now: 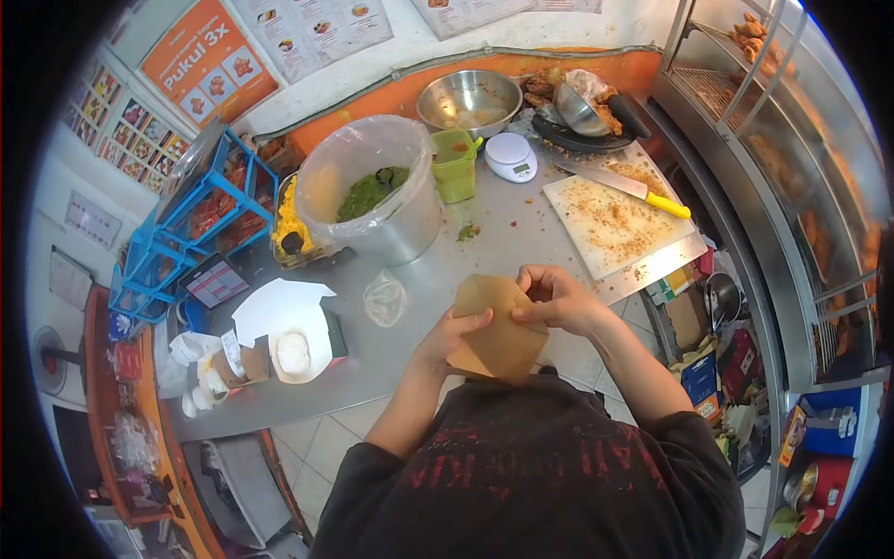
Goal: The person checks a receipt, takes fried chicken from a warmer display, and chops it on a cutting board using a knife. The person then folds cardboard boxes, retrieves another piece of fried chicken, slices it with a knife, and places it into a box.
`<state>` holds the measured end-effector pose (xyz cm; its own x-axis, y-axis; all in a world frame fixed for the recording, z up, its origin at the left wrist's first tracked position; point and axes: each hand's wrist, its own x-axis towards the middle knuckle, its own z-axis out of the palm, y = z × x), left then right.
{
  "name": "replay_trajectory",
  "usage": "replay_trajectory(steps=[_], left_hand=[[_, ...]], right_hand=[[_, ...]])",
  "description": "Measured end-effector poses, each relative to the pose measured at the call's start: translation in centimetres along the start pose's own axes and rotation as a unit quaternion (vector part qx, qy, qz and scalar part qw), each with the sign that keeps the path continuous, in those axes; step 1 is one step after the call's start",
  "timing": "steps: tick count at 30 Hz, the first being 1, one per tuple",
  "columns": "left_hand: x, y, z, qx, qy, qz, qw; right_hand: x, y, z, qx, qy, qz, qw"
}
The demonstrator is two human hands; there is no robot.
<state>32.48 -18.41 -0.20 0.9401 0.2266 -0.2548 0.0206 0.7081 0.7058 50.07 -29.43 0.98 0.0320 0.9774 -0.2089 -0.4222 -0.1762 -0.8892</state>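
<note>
A folded brown paper piece (498,326) is held in front of my dark shirt, near the counter's front edge. My left hand (452,337) grips its left side, thumb lying across the front. At its upper right edge, my right hand (557,298) pinches the paper between thumb and fingers. On the counter to the left lies a small clear plastic bag (385,298). An opened white-lined box (291,331) with a round white item (293,354) inside stands farther left.
A lined bucket with chopped greens (372,224), a green container (454,168), a white scale (510,156) and a metal bowl (468,101) stand behind. On the right, a yellow-handled knife (615,182) lies across a crumb-covered board (596,233). Blue baskets (219,200) stand left.
</note>
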Motion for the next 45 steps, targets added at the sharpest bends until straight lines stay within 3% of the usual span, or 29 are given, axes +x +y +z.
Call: replay_trajectory(steps=[2,3,4,5,6,7,9,10,11,13,14,16,19,22,26,28,32,35,37,38,40,41,43,44,45], left_hand=[[-0.2,0.1,0.1,-0.006,0.010,0.018,1.000],[-0.3,0.4,1.1,0.004,0.079,0.046,0.996],[-0.3,0.8,1.5,0.016,0.146,0.074,0.986],[-0.2,1.3,1.1,0.015,0.149,0.081,0.985],[-0.1,1.8,0.5,-0.065,0.165,0.103,0.979],[-0.3,2.0,0.0,-0.145,0.182,0.122,0.965],[-0.3,1.7,-0.3,-0.182,0.186,0.137,0.956],[-0.3,1.5,-0.3,-0.220,0.184,0.146,0.947],[-0.4,1.4,-0.2,-0.222,0.184,0.146,0.946],[-0.7,1.3,0.1,-0.026,0.237,0.196,0.951],[-0.8,1.1,-0.4,-0.025,0.236,0.195,0.952],[-0.8,0.7,-1.4,0.064,0.233,0.221,0.945],[-1.1,0.7,-0.2,0.027,0.220,0.226,0.949],[-1.4,1.0,-0.2,0.007,0.215,0.155,0.964],[-2.0,0.7,0.4,-0.029,0.211,0.166,0.963],[-2.4,0.6,0.4,-0.086,0.207,0.114,0.968],[-3.0,-0.5,-0.9,-0.138,0.192,0.102,0.966],[-4.3,-1.0,-2.3,-0.046,0.190,0.105,0.975],[-5.6,-1.0,-3.0,0.110,0.135,0.116,0.978],[-6.3,-1.2,-3.6,0.109,0.143,0.120,0.976],[-7.4,-1.5,-5.2,0.374,0.197,0.144,0.895],[-8.5,-0.4,-5.1,0.375,0.203,0.146,0.893],[-10.8,2.0,-4.1,0.650,0.263,-0.022,0.713],[-11.1,2.0,-4.6,0.647,0.271,-0.024,0.712],[-11.4,1.7,-5.5,0.751,0.227,-0.027,0.619]], right_hand=[[1.3,1.1,-0.2,-0.180,0.056,-0.124,0.974],[1.4,1.0,0.4,-0.179,0.051,-0.122,0.975],[1.2,0.4,1.5,-0.337,0.206,-0.273,0.877],[1.0,-0.4,2.6,-0.466,0.344,-0.406,0.707],[0.5,-0.7,3.9,-0.487,0.352,-0.422,0.679],[0.3,-0.2,5.2,-0.485,0.345,-0.424,0.682],[0.1,1.1,7.4,-0.572,0.181,-0.378,0.705],[0.5,2.6,7.6,-0.548,0.153,-0.366,0.736],[1.1,3.0,7.4,-0.549,0.153,-0.365,0.736],[2.0,3.5,7.0,-0.479,0.263,-0.368,0.752],[2.4,4.0,7.0,-0.479,0.264,-0.368,0.752],[3.0,4.5,7.3,-0.257,0.264,-0.304,0.878],[2.7,3.8,8.5,-0.223,0.250,-0.272,0.902],[3.1,4.8,8.4,-0.244,0.270,-0.314,0.877],[3.4,5.4,8.2,-0.254,0.291,-0.324,0.864],[3.2,5.1,8.2,-0.296,0.279,-0.298,0.864],[2.5,3.8,9.0,-0.322,0.253,-0.231,0.883],[2.6,4.0,8.7,-0.333,0.262,-0.271,0.864],[2.8,4.0,8.4,-0.453,0.192,-0.137,0.859],[3.6,5.2,7.7,-0.452,0.183,-0.139,0.862],[6.7,9.6,5.5,-0.171,0.142,-0.019,0.975],[8.2,10.8,5.3,-0.172,0.135,-0.020,0.976],[11.0,11.6,6.3,-0.245,0.201,-0.102,0.943],[12.0,11.5,7.1,-0.245,0.192,-0.101,0.945],[12.7,10.4,8.8,-0.253,0.105,-0.150,0.950]])
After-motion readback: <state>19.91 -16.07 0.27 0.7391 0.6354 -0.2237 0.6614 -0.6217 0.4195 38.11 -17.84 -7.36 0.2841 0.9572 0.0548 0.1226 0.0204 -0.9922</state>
